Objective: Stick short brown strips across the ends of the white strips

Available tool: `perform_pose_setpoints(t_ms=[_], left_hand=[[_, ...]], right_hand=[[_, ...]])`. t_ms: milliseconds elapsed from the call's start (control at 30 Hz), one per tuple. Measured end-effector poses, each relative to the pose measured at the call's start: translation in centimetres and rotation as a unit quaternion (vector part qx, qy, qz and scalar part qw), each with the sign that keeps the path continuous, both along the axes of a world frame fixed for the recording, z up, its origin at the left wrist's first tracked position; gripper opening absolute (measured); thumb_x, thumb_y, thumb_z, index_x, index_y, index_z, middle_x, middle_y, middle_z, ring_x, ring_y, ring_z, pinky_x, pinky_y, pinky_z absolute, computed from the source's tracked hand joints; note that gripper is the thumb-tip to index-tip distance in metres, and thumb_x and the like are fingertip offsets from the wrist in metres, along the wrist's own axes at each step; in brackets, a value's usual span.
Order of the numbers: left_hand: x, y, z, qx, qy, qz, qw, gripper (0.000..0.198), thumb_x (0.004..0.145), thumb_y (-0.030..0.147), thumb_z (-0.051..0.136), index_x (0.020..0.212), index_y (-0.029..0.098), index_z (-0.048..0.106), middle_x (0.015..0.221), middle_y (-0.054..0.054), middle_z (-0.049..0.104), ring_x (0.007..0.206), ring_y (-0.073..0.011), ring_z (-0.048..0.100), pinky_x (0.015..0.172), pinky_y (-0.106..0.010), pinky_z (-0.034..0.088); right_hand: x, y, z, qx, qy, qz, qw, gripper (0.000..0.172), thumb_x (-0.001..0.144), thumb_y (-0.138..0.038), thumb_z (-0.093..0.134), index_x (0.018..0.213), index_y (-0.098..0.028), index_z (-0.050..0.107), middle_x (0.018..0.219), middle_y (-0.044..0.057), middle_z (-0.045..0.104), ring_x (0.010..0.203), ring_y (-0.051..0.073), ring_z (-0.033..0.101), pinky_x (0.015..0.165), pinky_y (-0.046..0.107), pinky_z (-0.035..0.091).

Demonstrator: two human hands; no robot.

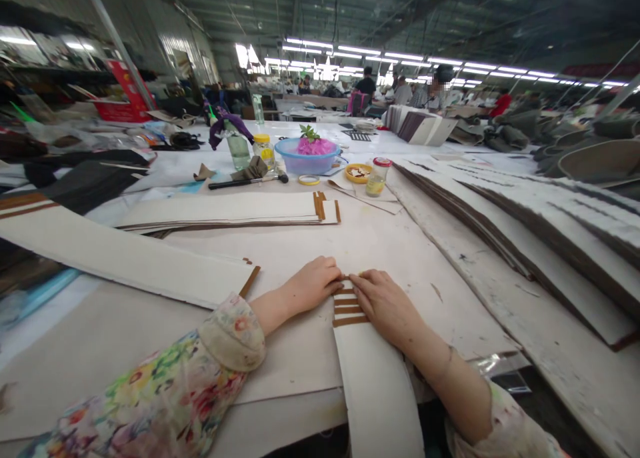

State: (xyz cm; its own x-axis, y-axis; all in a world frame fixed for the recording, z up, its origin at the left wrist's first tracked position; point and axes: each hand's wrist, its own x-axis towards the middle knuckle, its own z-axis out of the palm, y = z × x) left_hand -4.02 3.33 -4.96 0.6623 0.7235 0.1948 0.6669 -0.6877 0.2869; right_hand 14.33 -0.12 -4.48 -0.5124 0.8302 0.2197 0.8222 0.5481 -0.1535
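Observation:
In the middle of the table, a long off-white strip of material [373, 385] with several brown bands across its far end runs toward me and over the table's front edge. My left hand [316, 285] is at the far left corner of that end, its fingers pinched on the edge. From the other side my right hand [387, 305] rests on the strip, thumb and fingertips pressed together at the same far edge. Both sets of fingertips nearly meet there and partly hide the edge. Another off-white strip with brown ends [125, 255] lies to the left of my left forearm.
Beyond my hands lies a stack of off-white strips [240, 208]. A brush [250, 181], a blue basin [307, 158], a glass jar [379, 178] and a yellow lid [359, 173] stand behind. Large layered sheets [540, 245] cover the right side. People work in the background.

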Motion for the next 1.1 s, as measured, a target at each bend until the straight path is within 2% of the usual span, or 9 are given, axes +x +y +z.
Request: perform_pose_setpoints(t_ms=[167, 267, 333, 500, 667, 800, 900, 1000, 1100], left_hand=[[-0.3, -1.1, 0.0, 0.036, 0.06, 0.011, 0.998, 0.022, 0.09, 0.023, 0.035, 0.095, 0.019, 0.056, 0.087, -0.004, 0.052, 0.082, -0.016, 0.046, 0.073, -0.028, 0.039], [-0.9, -1.7, -0.4, 0.044, 0.044, 0.022, 0.998, 0.026, 0.09, 0.018, 0.033, 0.108, 0.022, 0.052, 0.093, -0.004, 0.053, 0.087, -0.016, 0.047, 0.078, -0.028, 0.039], [-1.3, -2.2, -0.6, 0.041, 0.028, 0.029, 0.998, 0.027, 0.091, 0.017, 0.033, 0.11, 0.022, 0.051, 0.098, -0.004, 0.054, 0.092, -0.016, 0.046, 0.082, -0.029, 0.038], [-1.7, -2.7, -0.7, 0.026, -0.005, 0.053, 0.998, 0.023, 0.089, 0.018, 0.036, 0.102, 0.02, 0.055, 0.101, -0.003, 0.055, 0.095, -0.0163, 0.047, 0.084, -0.03, 0.039], [-0.9, -2.1, 0.1, 0.013, -0.031, 0.07, 0.997, 0.022, 0.089, 0.021, 0.037, 0.086, 0.016, 0.058, 0.093, -0.004, 0.056, 0.089, -0.0154, 0.048, 0.082, -0.029, 0.04], [1.1, -1.8, 0.7, 0.024, -0.021, 0.045, 0.998, 0.021, 0.089, 0.024, 0.037, 0.092, 0.017, 0.057, 0.093, -0.005, 0.055, 0.089, -0.0164, 0.048, 0.082, -0.03, 0.04], [2.2, -1.9, 0.8, 0.022, 0.025, 0.039, 0.999, 0.025, 0.089, 0.027, 0.035, 0.085, 0.017, 0.058, 0.088, -0.006, 0.054, 0.086, -0.0181, 0.049, 0.079, -0.032, 0.042], [2.2, -2.2, 0.9, 0.007, 0.021, 0.05, 0.998, 0.028, 0.089, 0.029, 0.034, 0.085, 0.017, 0.058, 0.089, -0.006, 0.055, 0.086, -0.0185, 0.05, 0.079, -0.032, 0.042], [1.7, -2.9, 0.9, -0.023, -0.027, 0.053, 0.998, 0.026, 0.088, 0.032, 0.036, 0.099, 0.02, 0.057, 0.097, -0.006, 0.057, 0.093, -0.0183, 0.05, 0.084, -0.032, 0.042]], right_hand=[[-0.3, -0.1, -0.2, 0.013, 0.003, -0.001, 1.0, 0.029, 0.087, -0.016, 0.038, 0.11, -0.016, 0.055, 0.094, 0.009, 0.058, 0.089, 0.02, 0.052, 0.082, 0.034, 0.044], [-0.1, -0.1, -0.8, 0.034, 0.02, -0.002, 0.999, 0.028, 0.086, -0.014, 0.039, 0.109, -0.016, 0.055, 0.096, 0.009, 0.058, 0.091, 0.02, 0.053, 0.083, 0.035, 0.044], [-0.1, -0.1, -1.1, 0.044, 0.03, -0.009, 0.999, 0.028, 0.085, -0.013, 0.039, 0.107, -0.014, 0.056, 0.096, 0.009, 0.059, 0.091, 0.02, 0.053, 0.084, 0.035, 0.044], [-0.3, -0.3, -1.2, 0.049, 0.027, -0.025, 0.998, 0.024, 0.085, -0.012, 0.038, 0.095, -0.016, 0.059, 0.089, 0.008, 0.06, 0.087, 0.02, 0.055, 0.081, 0.035, 0.045], [-0.4, -0.2, -1.1, 0.056, 0.029, -0.028, 0.998, 0.023, 0.085, -0.011, 0.037, 0.084, -0.018, 0.059, 0.084, 0.007, 0.059, 0.083, 0.019, 0.055, 0.079, 0.033, 0.045], [-0.2, -0.3, -1.2, 0.046, 0.046, -0.031, 0.997, 0.023, 0.084, -0.011, 0.038, 0.089, -0.018, 0.06, 0.086, 0.006, 0.059, 0.085, 0.018, 0.055, 0.079, 0.032, 0.044], [0.0, -0.4, -1.3, 0.033, 0.069, -0.039, 0.996, 0.026, 0.084, -0.011, 0.038, 0.093, -0.018, 0.061, 0.092, 0.007, 0.06, 0.089, 0.018, 0.055, 0.082, 0.033, 0.044], [0.3, -0.3, -1.5, 0.023, 0.1, -0.043, 0.994, 0.029, 0.085, -0.013, 0.037, 0.1, -0.018, 0.061, 0.098, 0.008, 0.06, 0.093, 0.018, 0.055, 0.085, 0.032, 0.043], [0.5, -0.2, -1.7, 0.005, 0.128, -0.05, 0.99, 0.032, 0.084, -0.015, 0.037, 0.109, -0.017, 0.058, 0.106, 0.01, 0.058, 0.1, 0.019, 0.052, 0.091, 0.034, 0.041]])
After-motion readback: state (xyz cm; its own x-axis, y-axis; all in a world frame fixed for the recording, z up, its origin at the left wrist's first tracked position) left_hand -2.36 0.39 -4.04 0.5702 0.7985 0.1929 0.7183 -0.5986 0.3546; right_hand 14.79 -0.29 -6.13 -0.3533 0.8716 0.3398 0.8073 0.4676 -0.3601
